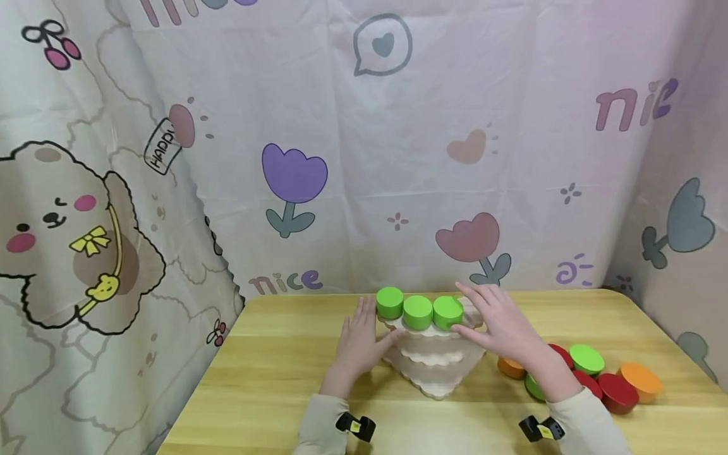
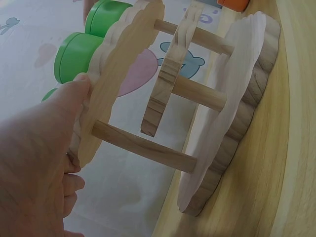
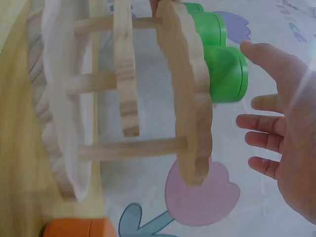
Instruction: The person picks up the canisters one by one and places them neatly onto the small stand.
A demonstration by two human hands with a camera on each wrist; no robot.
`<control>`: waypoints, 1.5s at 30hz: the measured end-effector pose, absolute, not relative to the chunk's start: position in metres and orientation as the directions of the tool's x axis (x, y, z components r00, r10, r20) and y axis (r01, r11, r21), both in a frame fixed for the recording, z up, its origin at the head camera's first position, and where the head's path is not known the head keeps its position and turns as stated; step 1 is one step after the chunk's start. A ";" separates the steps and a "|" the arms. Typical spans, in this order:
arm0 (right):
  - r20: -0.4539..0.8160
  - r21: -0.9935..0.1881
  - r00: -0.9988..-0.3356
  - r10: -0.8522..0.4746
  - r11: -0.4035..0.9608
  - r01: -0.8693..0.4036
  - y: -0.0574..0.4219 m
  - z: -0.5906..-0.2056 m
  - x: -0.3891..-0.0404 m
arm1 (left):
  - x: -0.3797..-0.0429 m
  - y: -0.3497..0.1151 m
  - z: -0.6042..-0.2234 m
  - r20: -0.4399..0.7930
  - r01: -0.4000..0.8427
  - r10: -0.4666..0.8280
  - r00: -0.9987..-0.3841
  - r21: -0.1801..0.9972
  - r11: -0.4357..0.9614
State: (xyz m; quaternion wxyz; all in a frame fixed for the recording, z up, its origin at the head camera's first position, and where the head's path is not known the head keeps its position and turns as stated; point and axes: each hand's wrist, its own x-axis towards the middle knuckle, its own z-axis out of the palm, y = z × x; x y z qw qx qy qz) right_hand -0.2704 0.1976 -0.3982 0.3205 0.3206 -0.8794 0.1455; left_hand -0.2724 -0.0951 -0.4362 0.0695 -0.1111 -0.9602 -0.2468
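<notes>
A wooden tiered stand [image 1: 432, 357] with scalloped boards stands on the table, its tiers joined by round posts. On its top board sit three green cylinders: a left one [image 1: 389, 303], a middle one [image 1: 418, 313] and a right one [image 1: 447, 313]. My left hand [image 1: 359, 341] holds the top board's left edge, thumb at the front and fingers along the side. In the left wrist view the thumb tip lies at the rim beside a green cylinder [image 2: 76, 58]. My right hand [image 1: 500, 322] hovers by the right cylinder, fingers spread; the right wrist view shows them apart from that cylinder [image 3: 227, 74].
On the wooden table [image 1: 273, 373], to the right, lie several more cylinders, among them a red one [image 1: 618, 393], an orange one [image 1: 641, 380] and a green one [image 1: 587, 359]. Behind the table hangs a printed cloth [image 1: 370, 158].
</notes>
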 end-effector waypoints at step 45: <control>0.244 -0.086 -0.896 -0.371 0.912 -0.401 0.278 -0.458 -0.246 | -0.268 -0.096 -0.435 0.187 0.242 0.174 -0.967 0.458 0.855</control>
